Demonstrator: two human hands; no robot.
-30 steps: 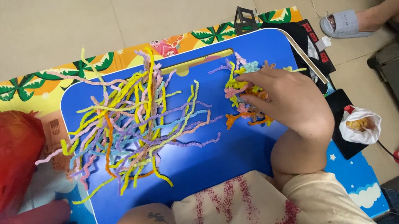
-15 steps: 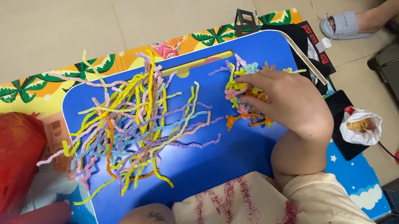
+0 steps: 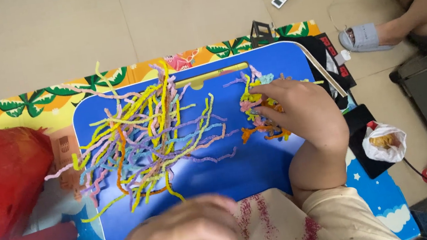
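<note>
Your right hand (image 3: 300, 111) is pressing its curled fingers onto a small heap of coloured strands (image 3: 259, 111) on the right of the blue tray (image 3: 242, 168). Your left hand (image 3: 185, 236) is hovering blurred at the near edge; I cannot tell its grip. A bigger tangle (image 3: 144, 137) is lying to the left.

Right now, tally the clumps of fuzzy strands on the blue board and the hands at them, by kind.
Big loose pile of strands, spread over the board's left and middle: 1
Small clump of strands under the right hand: 1
Hands in view, right hand and blurred left hand: 2
Blue board: 1
Total: 5
</note>
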